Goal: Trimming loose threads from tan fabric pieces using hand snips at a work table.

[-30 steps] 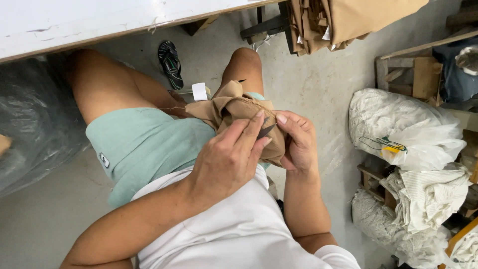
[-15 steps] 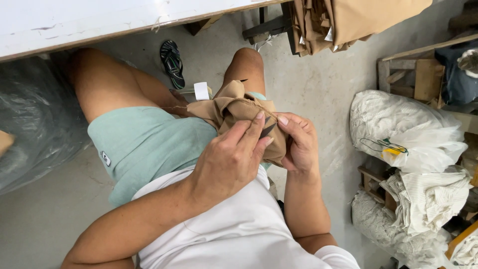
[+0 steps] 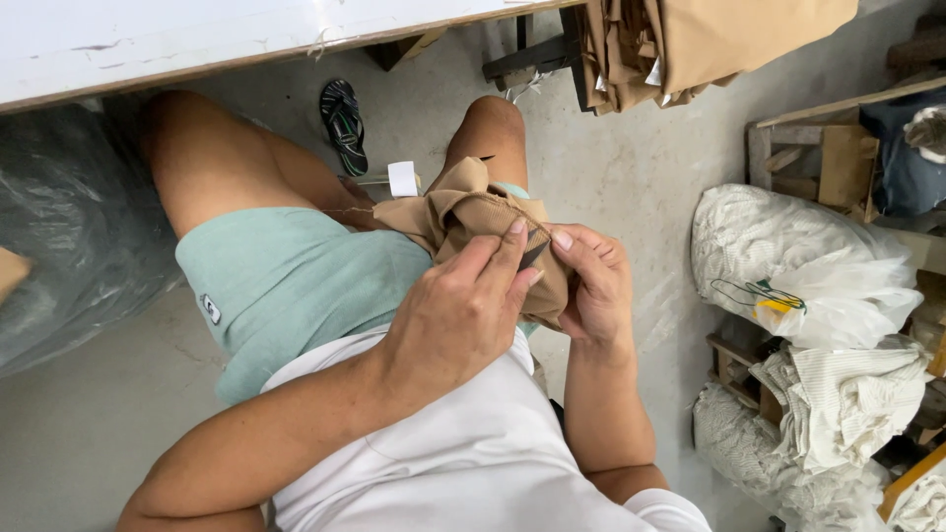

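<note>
One bunched piece of tan cloth [image 3: 463, 212] lies over the seated person's lap, above the pale green shorts [image 3: 286, 281]. Both hands work on it: the left hand [image 3: 453, 320] has its fingers [image 3: 507, 246] pinched narrow on the fold, and the right hand [image 3: 596, 286] clasps the same cloth from the other side. One small white tag [image 3: 402, 178] hangs just beside the cloth. One striped sandal [image 3: 344, 123] rests on the grey concrete floor [image 3: 631, 158] under the white surface [image 3: 177, 34]. Three clear bags of pale fabric [image 3: 798, 256] pile at the right; tan folded cloth [image 3: 709, 39] hangs above.
</note>
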